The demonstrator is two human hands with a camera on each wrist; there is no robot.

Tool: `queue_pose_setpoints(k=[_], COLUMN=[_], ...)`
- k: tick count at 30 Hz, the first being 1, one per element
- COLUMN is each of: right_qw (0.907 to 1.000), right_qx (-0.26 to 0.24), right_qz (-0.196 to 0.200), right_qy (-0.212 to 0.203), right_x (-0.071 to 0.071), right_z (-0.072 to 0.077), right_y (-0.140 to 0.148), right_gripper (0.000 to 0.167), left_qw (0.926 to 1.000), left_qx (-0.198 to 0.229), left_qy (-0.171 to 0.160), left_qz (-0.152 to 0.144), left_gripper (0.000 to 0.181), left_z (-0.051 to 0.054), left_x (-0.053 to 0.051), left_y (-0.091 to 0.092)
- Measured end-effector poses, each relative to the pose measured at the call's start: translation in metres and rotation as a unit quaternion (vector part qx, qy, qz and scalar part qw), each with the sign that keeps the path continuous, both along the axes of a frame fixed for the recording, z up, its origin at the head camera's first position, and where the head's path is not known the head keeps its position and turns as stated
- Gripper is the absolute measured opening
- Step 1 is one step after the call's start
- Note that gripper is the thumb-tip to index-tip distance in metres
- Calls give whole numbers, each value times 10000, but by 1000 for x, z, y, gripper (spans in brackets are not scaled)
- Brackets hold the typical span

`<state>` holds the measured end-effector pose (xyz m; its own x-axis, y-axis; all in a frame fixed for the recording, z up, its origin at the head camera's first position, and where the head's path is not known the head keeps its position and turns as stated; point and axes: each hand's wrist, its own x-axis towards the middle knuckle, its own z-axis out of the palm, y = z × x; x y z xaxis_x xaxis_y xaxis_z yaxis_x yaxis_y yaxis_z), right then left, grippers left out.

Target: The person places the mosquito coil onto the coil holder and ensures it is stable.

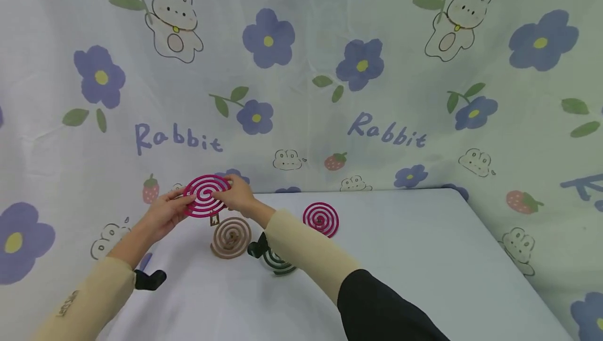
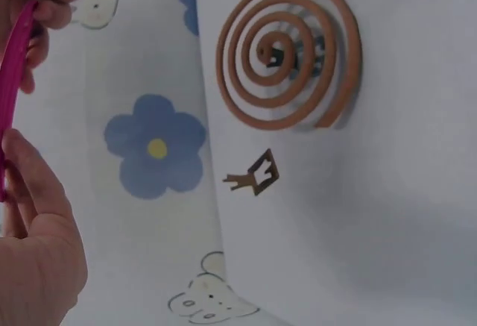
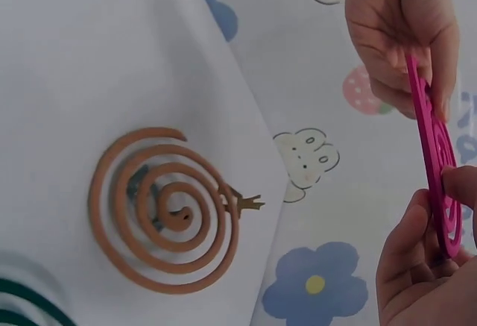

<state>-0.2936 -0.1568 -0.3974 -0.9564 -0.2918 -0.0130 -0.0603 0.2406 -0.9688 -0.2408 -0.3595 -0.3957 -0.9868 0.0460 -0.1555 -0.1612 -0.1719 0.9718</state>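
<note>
Up above the table's far left edge, a pink mosquito coil (image 1: pixel 203 212) is held between both hands. My left hand (image 1: pixel 162 216) pinches its left edge, thumb on the near face. From the other side my right hand (image 1: pixel 240 195) grips the right edge. The right wrist view shows the pink coil (image 3: pixel 428 136) nearly edge-on between them. Below the hands a brown mosquito coil (image 2: pixel 350 65) sits raised, something dark showing through its rings. A small brass-coloured metal stand (image 2: pixel 257 175) with a cut-out lies beside it.
A second pink coil (image 1: pixel 335 221) lies further right on the white table (image 1: pixel 424 257). Beneath the right forearm is a dark green coil (image 1: pixel 282 272), partly covered by the sleeve and wrist camera. A patterned cloth (image 1: pixel 301 79) hangs behind the table.
</note>
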Motion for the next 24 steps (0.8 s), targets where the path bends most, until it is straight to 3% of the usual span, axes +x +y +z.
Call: queue_pose_setpoints(k=[5,12,19,24], right_qw=[9994,9970,9947,9929], right_qx=[-146,-253,-72,14], right_qz=[-159,-450,-655,-800], right_qy=[-286,-579,-789,-886], right_x=[-9,-19,-24,-30], right_z=[8,14,7,-7], right_y=[-12,-30,-47,-58], right_gripper=[50,38,29,22], left_qw=[9999,9995,9984,9980], left_qx=[52,200,343,432], left_qy=[-78,-251,-452,-443], left_qz=[-118,-12,84,120], left_gripper=[13,14,44,42], left_z=[8,9,-1,-14], left_x=[-11,-23,-28,-33], left_y=[-11,-24,-32,-38])
